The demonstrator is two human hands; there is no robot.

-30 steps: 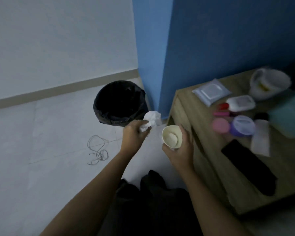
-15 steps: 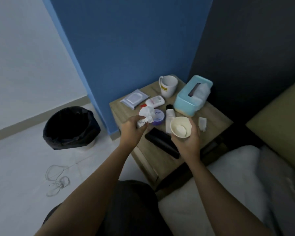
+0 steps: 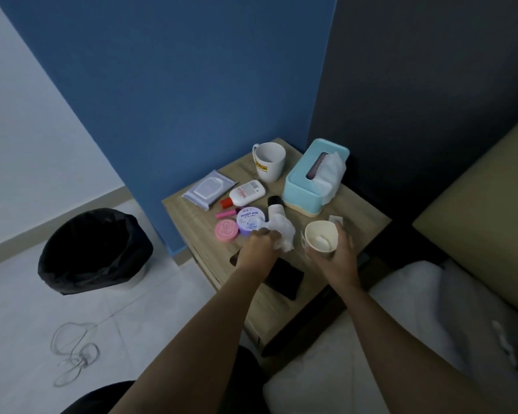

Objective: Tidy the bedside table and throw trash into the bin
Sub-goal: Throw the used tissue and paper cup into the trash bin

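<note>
My left hand [image 3: 256,248] grips a crumpled white tissue [image 3: 281,233] just above the wooden bedside table [image 3: 362,210]. My right hand [image 3: 338,252] holds a cream paper cup [image 3: 321,236] with something white inside, to the right of the tissue. The bin [image 3: 92,249], lined with a black bag, stands on the floor to the left of the table. On the table lie a white mug [image 3: 269,161], a light blue tissue box [image 3: 314,176], a wipes pack [image 3: 209,189], a white bottle [image 3: 245,194], a pink tin [image 3: 227,230] and a purple jar [image 3: 250,221].
A black flat object [image 3: 284,279] lies near the table's front edge, partly under my left arm. A small white scrap [image 3: 335,219] sits behind the cup. A thin cable [image 3: 72,351] is coiled on the floor. A bed with white bedding [image 3: 416,324] is at the right.
The view swung from the bin on the floor back to the bedside table. Both hands, still holding the tissue and the cup, moved from near the bin to above the tabletop.
</note>
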